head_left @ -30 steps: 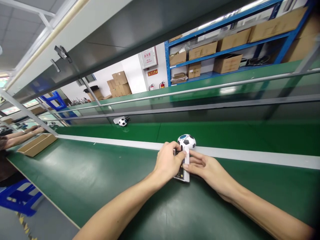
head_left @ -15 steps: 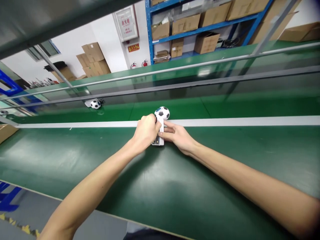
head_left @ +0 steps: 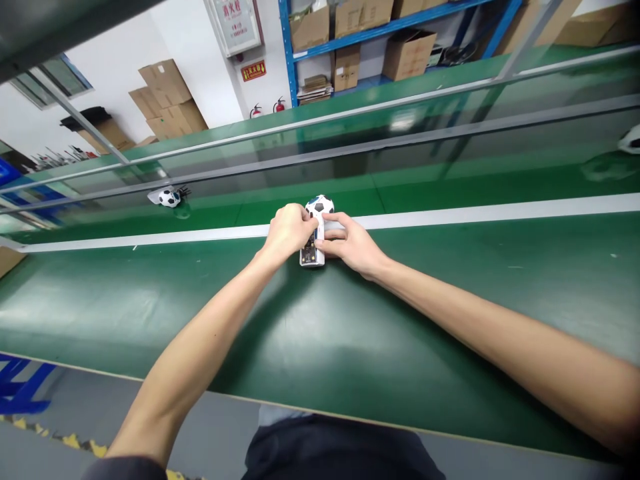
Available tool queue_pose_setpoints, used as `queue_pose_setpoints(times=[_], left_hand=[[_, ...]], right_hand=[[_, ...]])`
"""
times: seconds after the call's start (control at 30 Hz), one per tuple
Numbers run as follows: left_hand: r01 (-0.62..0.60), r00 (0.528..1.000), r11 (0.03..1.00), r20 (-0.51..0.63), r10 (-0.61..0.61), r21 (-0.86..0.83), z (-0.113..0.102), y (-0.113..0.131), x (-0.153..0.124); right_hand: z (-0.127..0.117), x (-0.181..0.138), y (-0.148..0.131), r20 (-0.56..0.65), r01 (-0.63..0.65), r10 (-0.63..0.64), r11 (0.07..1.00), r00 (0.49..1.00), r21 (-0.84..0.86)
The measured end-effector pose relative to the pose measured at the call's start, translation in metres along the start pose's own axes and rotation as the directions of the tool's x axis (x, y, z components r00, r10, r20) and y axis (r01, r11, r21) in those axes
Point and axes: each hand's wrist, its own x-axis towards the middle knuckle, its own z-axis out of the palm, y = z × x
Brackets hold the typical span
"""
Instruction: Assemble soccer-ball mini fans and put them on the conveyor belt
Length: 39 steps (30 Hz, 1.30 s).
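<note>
A white soccer-ball-topped device is held over the near green work surface, close to the white strip. Its long body is open along the front, with a dark circuit board showing inside. My left hand grips it from the left, with thumb and fingers closed at the upper body just below the ball. From the right, my right hand pinches the side of the white casing between thumb and fingers. What lies under my left fingers is hidden.
Beyond the white strip runs a green belt, bearing another soccer-ball device on the left and a similar white piece at the right edge. Metal rails cross behind it. Cardboard boxes fill a blue shelf at the back.
The view has tilted downward, and a white piece has come into sight at the right edge. My left hand sits a little higher on the device, so more of the circuit board shows.
</note>
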Motion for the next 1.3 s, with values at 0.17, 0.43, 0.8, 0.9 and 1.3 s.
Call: queue_pose_setpoints(times=[0.17,0.43,0.8,0.9,1.3], left_hand=[[-0.022,1.000,0.926,-0.016,0.017,-0.377,0.008,-0.017,-0.010],[0.285,0.945,0.520,0.326,-0.013,-0.806,0.019,-0.036,-0.024],[0.158,0.987,0.420,0.129,-0.097,-0.894,0.037,-0.024,-0.037],[0.036,0.998,0.558,0.057,0.021,-0.829,0.037,-0.030,-0.042],[0.028,0.967,0.658,0.188,0.174,-0.753,0.020,-0.033,-0.056]], right_hand=[[-0.015,-0.001,0.002,0.001,0.027,-0.027,0.991,1.000,-0.130],[-0.011,0.013,-0.015,0.071,0.021,0.000,0.957,0.997,-0.290],[-0.005,0.017,-0.024,0.048,0.130,-0.121,0.918,0.992,-0.375],[-0.007,0.012,-0.031,0.097,0.030,0.003,0.942,0.995,-0.335],[-0.034,0.000,-0.077,0.285,-0.153,0.264,0.921,0.921,-0.357]])
